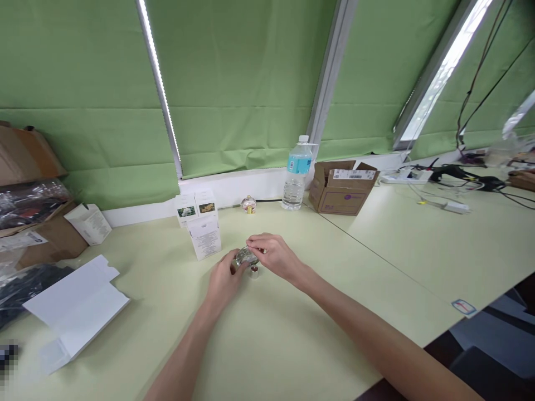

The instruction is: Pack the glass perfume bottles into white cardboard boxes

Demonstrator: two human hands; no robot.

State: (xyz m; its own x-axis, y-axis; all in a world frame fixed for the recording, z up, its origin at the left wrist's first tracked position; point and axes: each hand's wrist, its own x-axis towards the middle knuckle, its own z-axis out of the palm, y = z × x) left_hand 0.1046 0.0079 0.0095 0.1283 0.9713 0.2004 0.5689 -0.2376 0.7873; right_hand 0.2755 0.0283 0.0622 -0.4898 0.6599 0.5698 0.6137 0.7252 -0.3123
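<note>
A small clear glass bottle with a rounded, shiny body is tilted on the table, and the fingers of my left hand are wrapped around its side. My right hand pinches at the bottle's upper right, fingertips pressed together; what lies between them is hidden. Just below the bottle, a small silver cap sits on the tabletop, near my left fingertips. Behind my hands stands another small round glass bottle with a gold part at its front.
White cartons stand left of my hands. An unfolded white carton lies at the left, beside stacked brown boxes. Behind to the right are a water bottle and an open brown box. Cables and a power strip lie farther right.
</note>
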